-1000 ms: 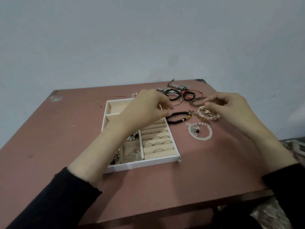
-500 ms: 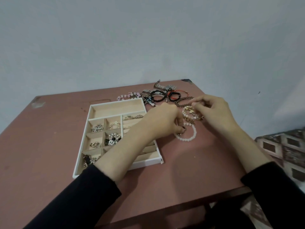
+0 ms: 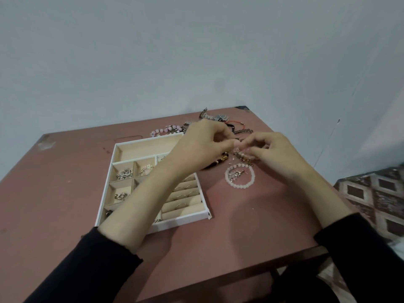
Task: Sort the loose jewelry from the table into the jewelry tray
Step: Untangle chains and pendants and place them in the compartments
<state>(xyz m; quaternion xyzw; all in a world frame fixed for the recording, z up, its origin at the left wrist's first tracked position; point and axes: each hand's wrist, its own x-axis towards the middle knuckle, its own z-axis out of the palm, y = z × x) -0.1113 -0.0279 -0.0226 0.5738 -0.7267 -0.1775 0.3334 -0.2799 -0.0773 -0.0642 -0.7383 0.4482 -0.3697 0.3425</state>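
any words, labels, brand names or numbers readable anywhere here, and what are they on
No text can be read anywhere in this view.
The watch dial at the far edge of the table is too small and blurred to show a brand or numerals.
The jewelry tray shows no label.
The patterned cloth shows shapes only, no letters.

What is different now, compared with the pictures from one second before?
The left hand went right, off the jewelry tray, to meet the right hand; both now pinch a small piece of jewelry, too blurred to name. The tray and the white bead bracelet stayed in place.
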